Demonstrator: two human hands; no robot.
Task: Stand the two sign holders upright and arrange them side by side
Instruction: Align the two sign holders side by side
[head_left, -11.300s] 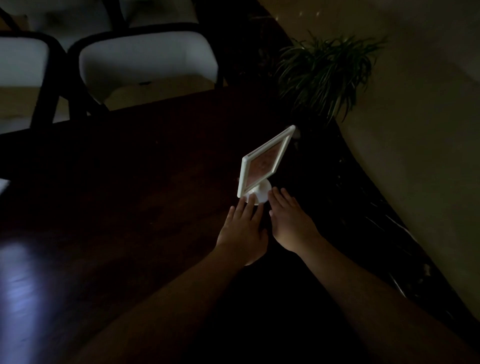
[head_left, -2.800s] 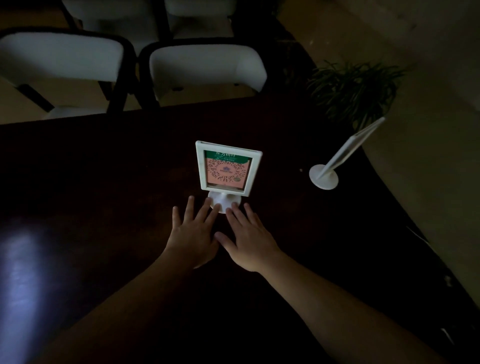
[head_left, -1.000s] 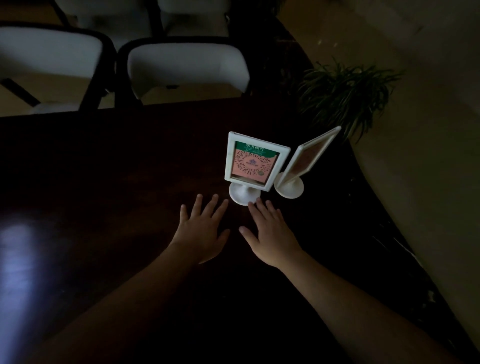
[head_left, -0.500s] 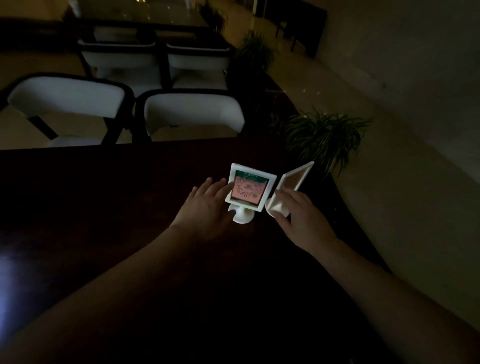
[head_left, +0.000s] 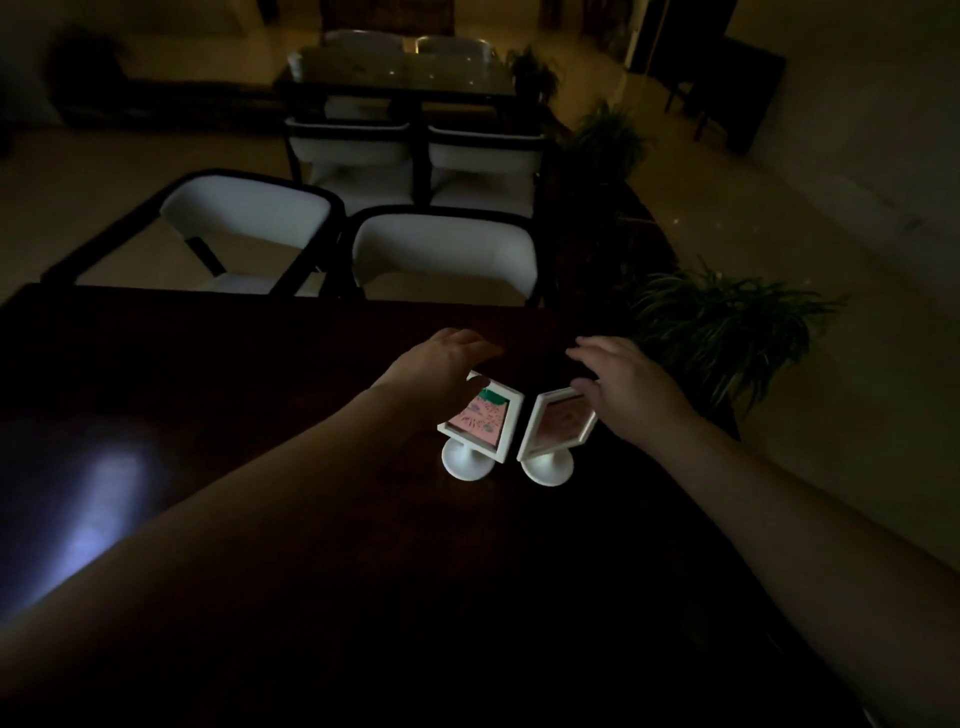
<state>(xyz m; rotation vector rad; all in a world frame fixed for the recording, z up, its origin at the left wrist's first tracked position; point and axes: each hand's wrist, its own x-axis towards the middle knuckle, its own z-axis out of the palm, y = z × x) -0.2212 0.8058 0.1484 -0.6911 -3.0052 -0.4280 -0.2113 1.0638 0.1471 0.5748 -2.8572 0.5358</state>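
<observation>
Two white sign holders stand upright side by side on the dark table (head_left: 291, 395), their round bases almost touching. The left sign holder (head_left: 480, 425) shows a pink and green card; the right sign holder (head_left: 557, 427) shows a pink card and is angled slightly toward the left one. My left hand (head_left: 441, 364) hovers over the left holder's top left corner and hides it, fingers stretched forward. My right hand (head_left: 631, 389) is at the right holder's top right corner, fingers spread, thumb by the frame. Neither hand grips a holder.
Two white chairs with dark frames (head_left: 441, 249) (head_left: 244, 218) stand at the table's far edge. A potted plant (head_left: 727, 322) stands off the table's right corner. More chairs and a second table (head_left: 400, 78) are farther back. The room is dim.
The right holder has turned to face me more, next to the left one. Both hands have lifted from the bases to the frames' tops. The camera has tilted up.
</observation>
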